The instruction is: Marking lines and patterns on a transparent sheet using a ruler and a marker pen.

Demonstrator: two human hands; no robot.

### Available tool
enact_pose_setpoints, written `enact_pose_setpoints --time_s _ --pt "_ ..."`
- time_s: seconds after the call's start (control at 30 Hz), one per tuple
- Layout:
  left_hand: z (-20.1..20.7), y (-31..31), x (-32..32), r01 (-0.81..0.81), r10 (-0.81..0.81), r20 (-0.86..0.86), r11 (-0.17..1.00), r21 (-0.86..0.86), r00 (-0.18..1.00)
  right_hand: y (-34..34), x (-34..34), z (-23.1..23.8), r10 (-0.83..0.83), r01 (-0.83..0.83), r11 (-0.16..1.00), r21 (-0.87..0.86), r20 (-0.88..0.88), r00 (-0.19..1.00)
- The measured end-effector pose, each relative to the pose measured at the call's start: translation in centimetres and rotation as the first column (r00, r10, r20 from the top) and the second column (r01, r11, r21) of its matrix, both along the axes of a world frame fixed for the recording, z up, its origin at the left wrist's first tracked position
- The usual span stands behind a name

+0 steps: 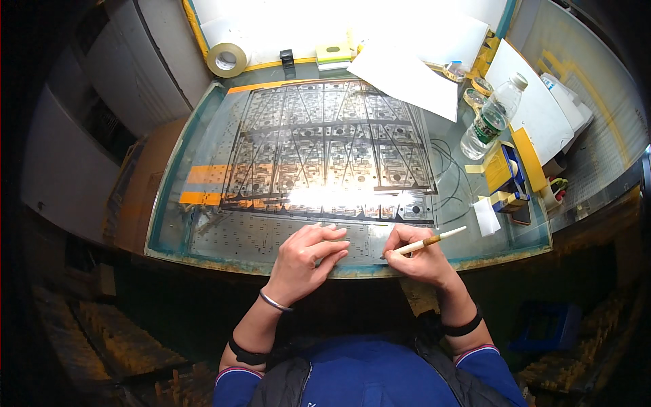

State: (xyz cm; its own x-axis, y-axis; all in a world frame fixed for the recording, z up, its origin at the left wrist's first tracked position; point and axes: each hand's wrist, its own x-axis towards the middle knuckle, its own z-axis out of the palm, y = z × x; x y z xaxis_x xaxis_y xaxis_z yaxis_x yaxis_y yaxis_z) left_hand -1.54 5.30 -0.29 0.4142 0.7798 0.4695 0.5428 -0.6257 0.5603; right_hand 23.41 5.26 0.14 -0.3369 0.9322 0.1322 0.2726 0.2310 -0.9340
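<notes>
A cream pen-shaped tool (434, 240) with a brown band lies in the closed fingers of my right hand (422, 259), near the front edge of the glass-topped table. Its dark lower tip points down toward the sheet; I cannot tell if it touches. My left hand (305, 260) rests at the same edge, fingers loosely stretched out and nothing in them. Beyond both hands spreads a transparent film (325, 146) printed with dark circuit-like patterns, with a strong glare across its near part. A clear sheet with small dark marks (271, 234) shows between the film and my left hand.
Orange tape strips (203, 175) lie at the film's left. A tape roll (227, 60) stands at the back left. White paper (410, 74) overlaps the film's far right corner. At the right are a plastic bottle (489, 119) and a blue-yellow tape dispenser (505, 171).
</notes>
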Motion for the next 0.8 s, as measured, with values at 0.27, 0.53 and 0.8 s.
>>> enact_pose_setpoints --time_s 0.27,0.53,0.8 --pt "0.2 -0.2 0.1 -0.001 0.0 -0.005 1.0 -0.008 1.0 -0.3 -0.1 -0.2 -0.037 0.035 0.998 -0.048 -0.039 0.999" --pt "0.1 0.0 -0.1 0.012 -0.012 0.011 1.0 -0.014 1.0 -0.2 0.4 -1.1 -0.045 0.038 0.997 -0.06 -0.13 0.99" --pt "0.1 0.0 0.0 -0.004 0.004 0.014 1.0 -0.018 1.0 -0.1 0.6 -0.6 -0.035 0.034 0.999 -0.015 -0.105 0.994"
